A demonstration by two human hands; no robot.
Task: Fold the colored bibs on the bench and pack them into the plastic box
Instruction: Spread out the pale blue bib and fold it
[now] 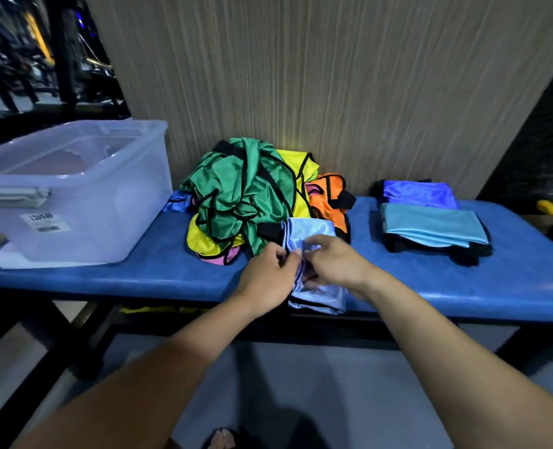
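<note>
My left hand (268,270) and right hand (335,265) both pinch a pale blue mesh bib (314,234) at the front edge of the blue padded bench (171,273). I judge the task early: two folded blue bibs (430,222) are stacked to the right. The tangled heap of green, yellow and orange bibs (252,196) remains unfolded, and nothing I can see is packed in the translucent plastic box (84,202).

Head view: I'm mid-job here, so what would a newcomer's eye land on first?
First the bright heap of unfolded bibs, green, yellow and orange, at the middle of the blue bench against the wall. Next, the left hand and right hand both pinching a light blue bib at the bench's front edge. The clear plastic box stands at the left, folded blue bibs at the right.
</note>
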